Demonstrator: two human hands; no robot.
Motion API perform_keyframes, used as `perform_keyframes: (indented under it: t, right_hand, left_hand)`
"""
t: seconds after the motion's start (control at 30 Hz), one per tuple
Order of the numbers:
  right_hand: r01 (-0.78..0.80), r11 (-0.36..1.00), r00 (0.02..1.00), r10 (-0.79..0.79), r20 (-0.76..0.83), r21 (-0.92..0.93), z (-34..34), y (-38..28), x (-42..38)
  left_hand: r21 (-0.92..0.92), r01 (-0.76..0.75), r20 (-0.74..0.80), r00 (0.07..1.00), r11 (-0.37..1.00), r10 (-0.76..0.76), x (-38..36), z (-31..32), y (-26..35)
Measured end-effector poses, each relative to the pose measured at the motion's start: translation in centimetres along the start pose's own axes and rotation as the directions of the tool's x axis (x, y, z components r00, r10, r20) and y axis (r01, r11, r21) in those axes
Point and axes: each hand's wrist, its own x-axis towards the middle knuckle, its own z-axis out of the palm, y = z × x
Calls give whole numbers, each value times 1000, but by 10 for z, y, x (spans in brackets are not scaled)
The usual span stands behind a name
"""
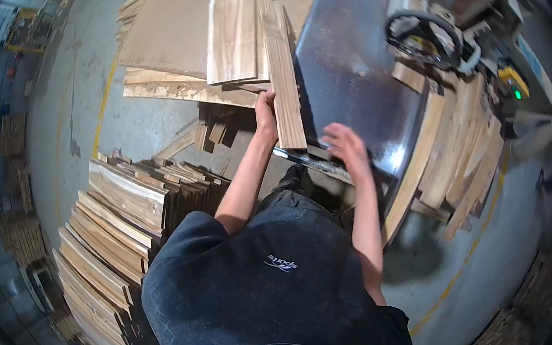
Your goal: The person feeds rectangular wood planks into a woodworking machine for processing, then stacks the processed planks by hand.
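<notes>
My left hand (267,111) is closed on a narrow wooden board (283,80), its fingers partly hidden beneath the wood. The board slants from the upper left down to the near edge of the metal tabletop. Beside it, wider boards (235,26) lie stacked on a brown sheet-covered surface (170,21). To the right of the narrow board, my right hand (345,142) is above the near edge of the dark, shiny metal table (364,73). Its fingers are spread and slightly blurred, and it holds nothing.
Tall stacks of boards (118,222) stand at the lower left. A machine with a black ring-shaped part (424,35) is at the upper right, above more long boards (456,139). A yellow device (513,83) with a green light sits beside it. Yellow lines mark the floor.
</notes>
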Motion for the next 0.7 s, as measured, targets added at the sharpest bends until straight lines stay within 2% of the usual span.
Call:
perform_keyframes:
  t: [0.03,0.1,0.13,0.17,0.2,0.23,0.3,0.33,0.37,0.4,0.43,0.47,0.5,0.53,0.57,0.6,0.63,0.67,0.7]
  right_hand:
    - [-34,997,997,39,69,-72,4,10,-16]
    - [-10,984,994,30,106,-179,8,34,-47]
    - [-20,974,986,58,159,-227,9,36,-66]
    - [-28,990,980,55,193,-139,10,37,-84]
    - [15,981,982,22,188,-194,4,53,-97]
    - [54,967,983,-8,184,-250,-2,72,-106]
    - [53,970,989,-18,149,-237,-16,104,-127]
    - [-130,978,982,149,114,-160,-25,115,-137]
    - [-308,948,944,315,95,-80,-32,127,-146]
    - [-312,944,950,310,40,105,-34,143,-159]
    - [-316,943,949,315,28,107,-39,159,-166]
    - [-328,868,944,313,104,373,-45,173,-170]
    - [-336,721,941,288,179,606,-51,193,-169]
    - [-387,602,918,179,354,699,-67,229,-158]
    - [-392,605,915,182,359,693,-66,226,-159]
    - [-305,492,951,199,235,816,-63,214,-161]
    - [-193,371,966,234,109,908,-58,199,-163]
    - [-125,388,956,294,6,913,-52,177,-163]
    - [-131,393,954,298,9,910,-53,171,-158]
  left_hand:
    - [83,25,37,999,996,-28,-9,0,-13]
    - [75,84,57,994,994,-88,-37,10,-44]
    - [159,58,5,998,985,-60,-53,19,-59]
    - [245,35,-44,999,969,-25,-64,26,-70]
    - [304,1,-8,1000,953,1,-64,19,-87]
    - [521,70,-19,997,851,-70,-71,5,-96]
    - [837,-231,208,973,496,102,-81,-1,-131]
    - [910,-368,338,925,192,174,-94,15,-136]
    - [904,-387,413,901,-182,136,-109,30,-139]
    - [846,-448,492,865,-290,100,-115,40,-147]
    - [774,-497,561,826,-392,61,-120,46,-158]
    - [737,-540,595,803,-406,14,-115,42,-176]
    - [721,-557,601,799,-412,-27,-113,46,-190]
    - [703,-593,635,772,-393,-28,-109,49,-204]
    - [682,-627,669,743,-376,-25,-103,54,-216]
    - [718,-622,647,762,-313,-28,-96,62,-223]
    - [703,-628,666,746,-335,-1,-86,68,-230]
    - [704,-626,667,745,-337,11,-74,76,-234]
    - [704,-624,669,743,-339,23,-61,85,-237]
